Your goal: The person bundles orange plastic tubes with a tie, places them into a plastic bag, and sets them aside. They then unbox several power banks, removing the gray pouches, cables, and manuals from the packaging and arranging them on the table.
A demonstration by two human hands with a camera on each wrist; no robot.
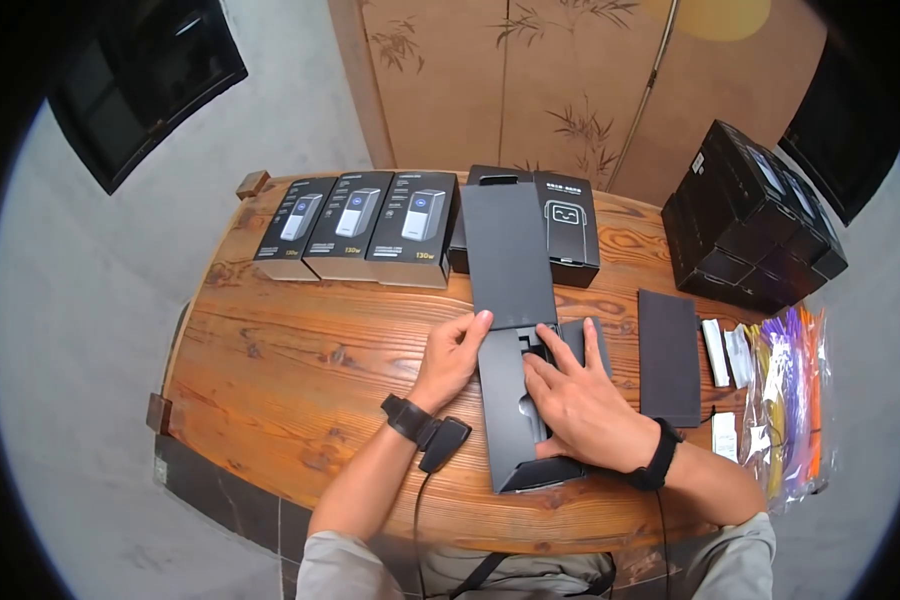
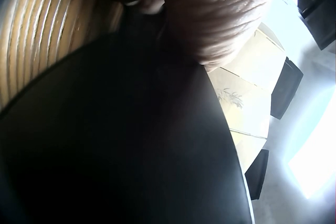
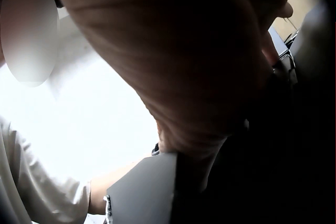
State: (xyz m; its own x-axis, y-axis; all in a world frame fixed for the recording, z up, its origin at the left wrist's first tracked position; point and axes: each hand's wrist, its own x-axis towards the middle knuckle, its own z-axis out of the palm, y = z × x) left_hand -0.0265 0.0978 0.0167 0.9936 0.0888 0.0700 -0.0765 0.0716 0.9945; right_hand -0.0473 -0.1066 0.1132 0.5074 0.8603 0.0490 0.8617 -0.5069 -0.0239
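An opened black box (image 1: 508,420) lies on the wooden table before the person, its long lid flap (image 1: 510,255) folded away toward the back. The left hand (image 1: 452,355) grips the box's left edge near the flap's hinge, thumb on top; in the left wrist view a dark panel (image 2: 126,129) fills much of the picture below that hand (image 2: 215,14). Spread over the box's opening, the right hand (image 1: 585,405) has its fingers reaching into it, and what they touch inside is hidden. In the right wrist view the right hand (image 3: 173,50) is dark, beside a grey flap (image 3: 144,192).
Three boxes with printed pictures (image 1: 355,225) stand at the back left, and black boxes (image 1: 572,225) behind the flap. At right are a dark flat panel (image 1: 669,355), white packets (image 1: 715,352), bagged coloured strips (image 1: 792,400) and stacked black boxes (image 1: 745,225).
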